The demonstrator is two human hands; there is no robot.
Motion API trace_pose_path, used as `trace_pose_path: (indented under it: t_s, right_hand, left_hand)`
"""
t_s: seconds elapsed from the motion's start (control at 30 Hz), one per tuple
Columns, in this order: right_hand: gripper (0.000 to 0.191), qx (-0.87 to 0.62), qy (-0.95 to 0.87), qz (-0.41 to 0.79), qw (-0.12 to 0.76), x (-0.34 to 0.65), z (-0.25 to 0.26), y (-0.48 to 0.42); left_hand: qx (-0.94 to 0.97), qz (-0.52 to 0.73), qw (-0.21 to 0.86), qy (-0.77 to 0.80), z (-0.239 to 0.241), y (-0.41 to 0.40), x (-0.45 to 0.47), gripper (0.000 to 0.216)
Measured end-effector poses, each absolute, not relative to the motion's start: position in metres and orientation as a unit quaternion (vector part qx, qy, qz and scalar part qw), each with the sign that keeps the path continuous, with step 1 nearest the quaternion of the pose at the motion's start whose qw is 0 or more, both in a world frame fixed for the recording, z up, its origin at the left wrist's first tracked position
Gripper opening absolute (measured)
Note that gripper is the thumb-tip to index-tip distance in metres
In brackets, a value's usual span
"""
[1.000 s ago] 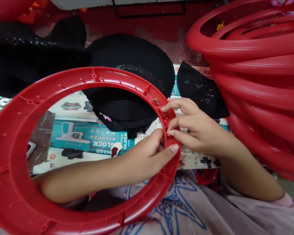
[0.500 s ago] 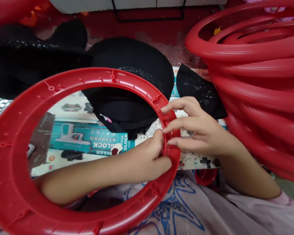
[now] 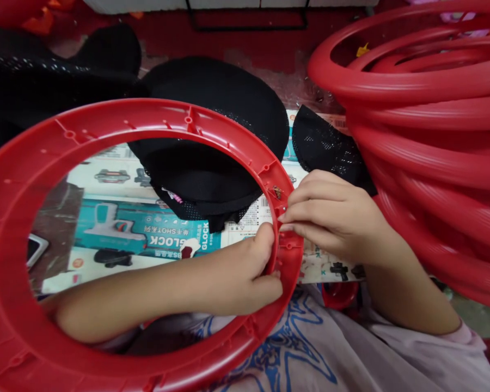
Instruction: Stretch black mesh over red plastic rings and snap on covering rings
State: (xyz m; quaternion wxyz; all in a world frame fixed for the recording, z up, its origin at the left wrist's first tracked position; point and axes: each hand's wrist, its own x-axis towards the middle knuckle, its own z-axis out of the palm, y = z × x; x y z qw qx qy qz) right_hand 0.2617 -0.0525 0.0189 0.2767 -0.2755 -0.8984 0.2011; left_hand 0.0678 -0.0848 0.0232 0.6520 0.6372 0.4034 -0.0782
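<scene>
A large red plastic ring point(image 3: 130, 121), its hollow ribbed side toward me, stands tilted and takes up the left and middle of the view. My left hand point(image 3: 257, 272) reaches through the opening and is closed around the right-hand rim. At that same rim, the fingers of my right hand point(image 3: 330, 215) are pinched together, tips against the channel; whatever is between them is too small to make out. Just above those fingertips, a few tiny brownish metal pieces point(image 3: 277, 192) lie in the channel. A small shiny dot shows beside the fingertips.
A tall stack of red rings point(image 3: 428, 125) rises on the right. Behind my ring lie a round black fabric piece point(image 3: 216, 87), a smaller black piece point(image 3: 330, 147) and more black fabric point(image 3: 57, 81). A printed cardboard sheet point(image 3: 155, 234) covers the surface beneath.
My right hand's spread fingers have drawn together into a pinch slightly lower on the rim, uncovering the tiny metal pieces. The ring has shifted slightly up and left at its far side.
</scene>
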Motion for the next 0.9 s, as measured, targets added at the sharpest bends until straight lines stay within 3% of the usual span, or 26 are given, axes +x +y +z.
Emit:
trace_pose_path:
  t_s: [0.2,0.4,0.67,0.77,0.9]
  right_hand:
    - [0.017,-0.301,-0.901,0.167,0.264,0.259,0.019,-0.055]
    - [0.011,-0.258,-0.930,0.073,0.250,0.263,0.019,-0.059]
    - [0.027,-0.212,-0.945,0.098,0.229,0.257,0.012,-0.058]
    - [0.023,-0.245,-0.921,0.127,0.276,0.255,0.011,-0.057]
    - [0.010,-0.294,-0.864,0.265,0.313,0.254,0.012,-0.055]
  left_hand:
    - [0.633,-0.059,0.657,0.405,0.021,-0.086,0.067,0.020]
    - [0.616,0.075,0.673,0.402,0.011,-0.093,0.063,0.025]
    - [0.608,0.060,0.657,0.441,0.004,-0.095,0.066,0.023]
    - [0.625,0.033,0.653,0.427,0.005,-0.094,0.066,0.029]
    - [0.635,0.016,0.653,0.412,0.012,-0.091,0.065,0.034]
